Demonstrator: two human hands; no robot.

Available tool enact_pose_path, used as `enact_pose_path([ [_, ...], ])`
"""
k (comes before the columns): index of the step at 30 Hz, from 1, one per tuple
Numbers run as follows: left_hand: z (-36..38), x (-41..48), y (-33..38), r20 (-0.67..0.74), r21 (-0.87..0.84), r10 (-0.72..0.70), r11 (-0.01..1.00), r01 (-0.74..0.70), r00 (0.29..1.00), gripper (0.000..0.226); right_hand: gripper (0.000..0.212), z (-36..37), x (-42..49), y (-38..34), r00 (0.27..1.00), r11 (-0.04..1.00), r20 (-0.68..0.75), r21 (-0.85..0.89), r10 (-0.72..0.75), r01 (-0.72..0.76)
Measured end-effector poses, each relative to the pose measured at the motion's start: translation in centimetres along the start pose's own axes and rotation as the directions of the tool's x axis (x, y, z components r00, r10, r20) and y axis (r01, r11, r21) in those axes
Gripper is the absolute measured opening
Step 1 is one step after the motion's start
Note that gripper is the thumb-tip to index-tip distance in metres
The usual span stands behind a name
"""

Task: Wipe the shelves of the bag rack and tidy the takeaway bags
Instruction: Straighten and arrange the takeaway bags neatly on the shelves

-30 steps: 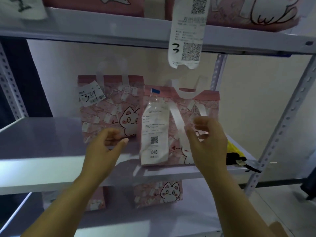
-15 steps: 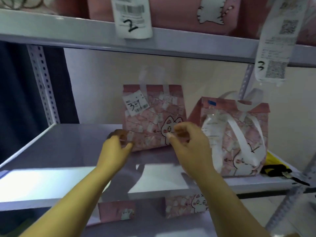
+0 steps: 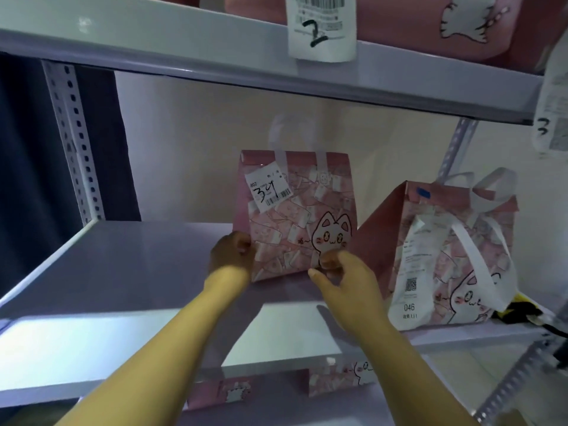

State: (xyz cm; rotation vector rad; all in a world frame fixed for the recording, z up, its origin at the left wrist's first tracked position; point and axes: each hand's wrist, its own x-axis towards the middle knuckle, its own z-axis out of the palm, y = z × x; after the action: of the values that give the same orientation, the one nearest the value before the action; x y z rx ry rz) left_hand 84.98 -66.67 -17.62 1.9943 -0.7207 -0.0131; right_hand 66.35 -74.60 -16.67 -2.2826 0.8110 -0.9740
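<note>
Gripping the lower left edge of the pink bag (image 3: 295,216), the left hand (image 3: 232,256) curls its fingers round the paper. The bag, labelled 34, stands upright on the middle shelf (image 3: 123,265). The right hand (image 3: 341,279) pinches its lower right corner with curled fingers. Just beside stands a second bag (image 3: 445,259), marked 046.

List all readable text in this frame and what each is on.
"2": handwritten on the white slip hanging from the upper shelf.
"3": handwritten on the slip at the right edge.
"34": handwritten on the label of the left bag.
"802": printed on the same label.
"046": on the receipt of the right bag.
Barcodes, QR codes and fine print: too blurred to read.
</note>
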Motion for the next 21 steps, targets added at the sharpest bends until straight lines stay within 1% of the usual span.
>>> enact_pose_path([
  [4,-0.5,-0.2,-0.5,-0.05,-0.064,-0.021,0.998,0.018,0.999,0.007,0.021,0.5,0.3,0.4,0.999,0.999,0.001,-0.007,0.042,-0.042],
  [8,-2.5,-0.6,-1.9,-0.095,-0.095,-0.035,0.995,0.026,0.995,0.004,0.026,1.5,0.5,0.3,0.996,0.994,-0.005,0.064,0.091,-0.091],
  [12,-4.9,-1.1,-3.4,-0.163,-0.08,0.001,0.997,-0.014,0.987,0.006,0.036,2.7,0.9,-0.2,0.995,0.993,-0.056,0.088,0.087,-0.082],
  [16,-7.3,-1.7,-4.9,-0.196,-0.058,0.022,0.998,-0.034,0.98,0.005,0.038,3.8,1.3,-0.5,0.987,0.993,-0.114,0.063,0.11,-0.104],
  [18,-8.3,-2.0,-5.8,-0.205,-0.032,0.035,0.999,-0.042,0.978,0.004,0.05,4.2,1.4,-0.7,0.982,0.989,-0.126,0.059,0.14,-0.133],
  [21,-9.7,-2.6,-6.8,-0.21,-0.033,-0.004,0.999,-0.003,0.978,0.008,0.069,4.7,1.5,-1.1,0.979,0.986,-0.12,-0.006,0.164,-0.166],
])
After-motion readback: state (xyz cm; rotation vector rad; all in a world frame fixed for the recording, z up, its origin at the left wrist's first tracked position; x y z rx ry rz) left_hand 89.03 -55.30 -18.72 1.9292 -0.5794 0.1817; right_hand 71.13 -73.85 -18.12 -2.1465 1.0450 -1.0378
